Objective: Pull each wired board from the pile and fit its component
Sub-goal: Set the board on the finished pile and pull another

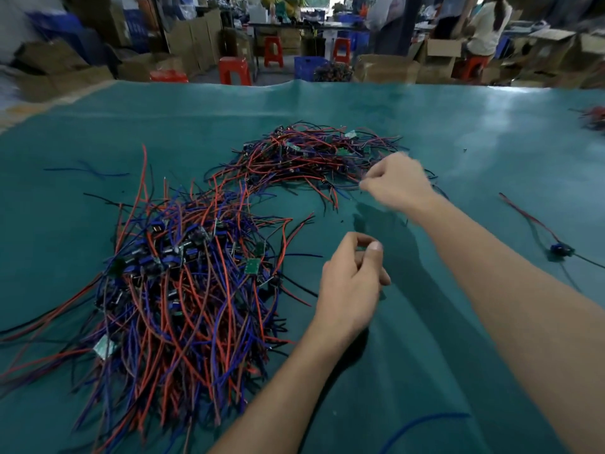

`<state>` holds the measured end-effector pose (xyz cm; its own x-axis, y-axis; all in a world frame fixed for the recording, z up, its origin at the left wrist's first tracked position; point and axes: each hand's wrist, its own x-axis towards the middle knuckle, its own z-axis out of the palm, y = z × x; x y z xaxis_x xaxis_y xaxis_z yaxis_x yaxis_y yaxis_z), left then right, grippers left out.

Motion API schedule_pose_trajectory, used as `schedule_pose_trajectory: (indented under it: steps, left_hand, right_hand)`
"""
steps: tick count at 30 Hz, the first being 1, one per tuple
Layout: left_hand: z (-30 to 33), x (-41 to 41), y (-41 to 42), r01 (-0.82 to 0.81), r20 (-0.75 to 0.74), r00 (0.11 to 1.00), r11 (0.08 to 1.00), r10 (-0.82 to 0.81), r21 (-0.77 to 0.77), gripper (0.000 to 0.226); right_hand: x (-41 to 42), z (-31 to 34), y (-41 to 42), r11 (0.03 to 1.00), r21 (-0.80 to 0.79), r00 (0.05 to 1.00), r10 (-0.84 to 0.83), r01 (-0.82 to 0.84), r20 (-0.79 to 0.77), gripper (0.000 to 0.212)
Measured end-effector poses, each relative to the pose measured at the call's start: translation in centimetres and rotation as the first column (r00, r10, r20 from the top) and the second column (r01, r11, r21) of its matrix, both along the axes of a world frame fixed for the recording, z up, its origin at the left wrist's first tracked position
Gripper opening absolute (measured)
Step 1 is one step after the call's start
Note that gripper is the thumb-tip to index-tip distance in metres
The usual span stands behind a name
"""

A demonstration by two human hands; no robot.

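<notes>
Right hand (397,181) at far pile (314,152)

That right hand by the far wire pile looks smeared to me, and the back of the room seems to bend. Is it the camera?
In the head view, the right hand is motion-blurred at the far pile, while the left hand is sharper; the wide lens bows the green table cover edge and softens the background; glare whitens the cover's far right; the arms cast dark shadows.

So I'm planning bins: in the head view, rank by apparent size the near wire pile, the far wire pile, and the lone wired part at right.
1. near wire pile, though nearness inflates it
2. far wire pile
3. lone wired part
</notes>
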<state>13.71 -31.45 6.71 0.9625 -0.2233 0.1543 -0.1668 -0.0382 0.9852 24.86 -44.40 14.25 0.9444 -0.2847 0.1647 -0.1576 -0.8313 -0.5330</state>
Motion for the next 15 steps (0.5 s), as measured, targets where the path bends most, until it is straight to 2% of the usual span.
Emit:
schedule_pose_trajectory:
  steps: [3,7,10,12,15]
  left_hand:
    - [-0.3,0.2,-0.1,-0.035,-0.045,0.998,0.998,0.032,-0.059,0.014]
    - [-0.2,0.2,0.1,-0.078,-0.088,0.994,0.989,0.067,-0.125,0.023]
    - [0.3,0.3,0.2,-0.087,-0.158,0.986,0.982,0.061,-0.166,0.033]
    - [0.5,0.3,0.2,-0.062,-0.187,0.982,0.982,0.029,-0.177,0.035]
    - [0.3,0.3,0.3,-0.024,-0.148,0.989,0.998,0.015,-0.062,0.025]
  right_hand:
    - [-2.8,1.0,-1.4,0.996,0.086,0.994,-0.028,0.019,0.102,0.015]
    - [-8.9,1.3,-2.3,0.931,0.340,0.984,0.086,-0.136,0.157,0.009]
    - [-12.6,0.4,-1.5,0.804,0.503,0.942,0.329,-0.316,0.065,0.012]
    - [-13.8,-0.7,-0.7,0.740,0.569,0.886,0.461,-0.359,-0.041,0.013]
    - [-14.6,-1.8,-0.1,0.673,0.629,0.775,0.609,-0.390,-0.171,0.014]
